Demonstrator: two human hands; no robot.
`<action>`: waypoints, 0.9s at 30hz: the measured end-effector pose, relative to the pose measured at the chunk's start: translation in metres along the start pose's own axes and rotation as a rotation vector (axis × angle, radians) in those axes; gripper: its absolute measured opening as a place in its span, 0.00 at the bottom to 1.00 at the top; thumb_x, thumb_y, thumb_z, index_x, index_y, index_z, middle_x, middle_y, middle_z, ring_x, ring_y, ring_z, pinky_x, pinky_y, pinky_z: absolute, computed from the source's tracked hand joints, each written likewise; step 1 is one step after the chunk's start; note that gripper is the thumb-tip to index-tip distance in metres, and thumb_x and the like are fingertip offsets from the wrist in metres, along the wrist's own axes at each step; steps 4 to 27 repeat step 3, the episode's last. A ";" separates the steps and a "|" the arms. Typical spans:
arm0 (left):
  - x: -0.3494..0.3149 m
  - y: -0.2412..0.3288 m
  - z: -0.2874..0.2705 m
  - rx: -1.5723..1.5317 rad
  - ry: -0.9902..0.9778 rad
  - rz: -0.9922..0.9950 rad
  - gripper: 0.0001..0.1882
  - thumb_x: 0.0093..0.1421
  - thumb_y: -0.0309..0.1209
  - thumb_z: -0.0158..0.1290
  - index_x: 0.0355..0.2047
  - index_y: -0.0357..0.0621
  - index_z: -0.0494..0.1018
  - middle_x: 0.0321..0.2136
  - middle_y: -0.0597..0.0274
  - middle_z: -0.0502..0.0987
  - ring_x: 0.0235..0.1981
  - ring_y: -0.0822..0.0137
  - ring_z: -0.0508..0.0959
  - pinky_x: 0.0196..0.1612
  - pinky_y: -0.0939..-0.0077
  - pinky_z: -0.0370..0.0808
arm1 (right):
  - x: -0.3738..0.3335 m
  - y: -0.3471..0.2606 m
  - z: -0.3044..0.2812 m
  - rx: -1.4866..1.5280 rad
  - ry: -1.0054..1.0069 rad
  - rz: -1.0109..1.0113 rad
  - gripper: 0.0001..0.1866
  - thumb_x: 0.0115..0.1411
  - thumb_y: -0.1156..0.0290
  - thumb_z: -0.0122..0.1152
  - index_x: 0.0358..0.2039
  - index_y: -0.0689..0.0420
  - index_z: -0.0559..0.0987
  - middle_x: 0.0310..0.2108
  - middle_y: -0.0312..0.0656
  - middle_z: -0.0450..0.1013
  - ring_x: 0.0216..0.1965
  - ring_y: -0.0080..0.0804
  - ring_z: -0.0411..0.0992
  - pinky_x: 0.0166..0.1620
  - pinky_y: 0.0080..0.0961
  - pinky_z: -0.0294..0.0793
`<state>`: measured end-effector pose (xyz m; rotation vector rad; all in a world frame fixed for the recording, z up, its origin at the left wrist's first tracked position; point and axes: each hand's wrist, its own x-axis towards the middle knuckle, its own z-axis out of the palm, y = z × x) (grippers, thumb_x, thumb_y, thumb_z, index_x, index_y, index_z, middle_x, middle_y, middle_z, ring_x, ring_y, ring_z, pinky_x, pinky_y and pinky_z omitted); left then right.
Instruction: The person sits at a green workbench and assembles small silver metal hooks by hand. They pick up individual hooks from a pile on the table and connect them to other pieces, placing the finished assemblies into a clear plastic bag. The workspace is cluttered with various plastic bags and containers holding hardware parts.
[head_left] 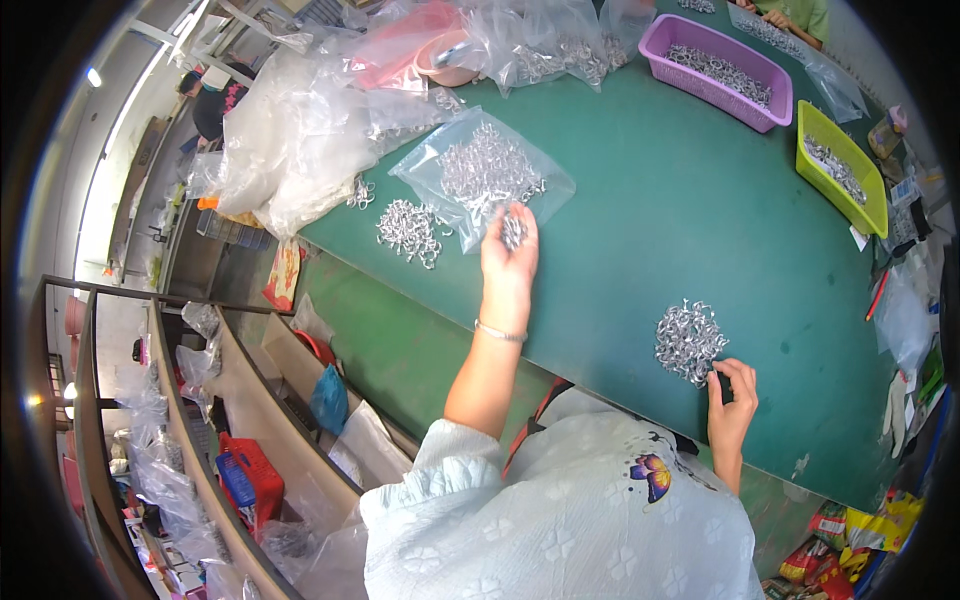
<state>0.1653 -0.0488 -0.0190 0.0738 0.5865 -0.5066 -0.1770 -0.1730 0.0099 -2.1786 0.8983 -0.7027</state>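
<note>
My left hand (512,250) is cupped palm up, with a small heap of silver curved metal pieces (514,232) in it. It reaches over the near edge of a clear plastic bag (555,185), which lies flat with many of the same pieces (488,165) in or on it; which, I cannot tell. A loose pile of them (408,230) sits left of the bag. My right hand (735,398) is at the near right edge of another pile (690,340), thumb and forefinger close together. Whatever is between those fingertips is too small to make out.
The green table (620,220) carries a purple basket (715,75) and a lime-green basket (842,168) of metal pieces at the far right. Plastic bags (300,130) crowd the far left. Another person's hands (776,18) show at the top right. Shelving (230,390) stands at my left.
</note>
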 end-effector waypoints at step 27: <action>0.020 0.001 0.032 0.136 -0.160 0.205 0.15 0.57 0.27 0.47 0.45 0.40 0.63 0.45 0.50 0.65 0.47 0.57 0.65 0.54 0.52 0.60 | -0.001 0.004 0.000 0.027 -0.024 0.038 0.08 0.46 0.81 0.58 0.30 0.63 0.75 0.34 0.47 0.69 0.38 0.41 0.67 0.43 0.30 0.65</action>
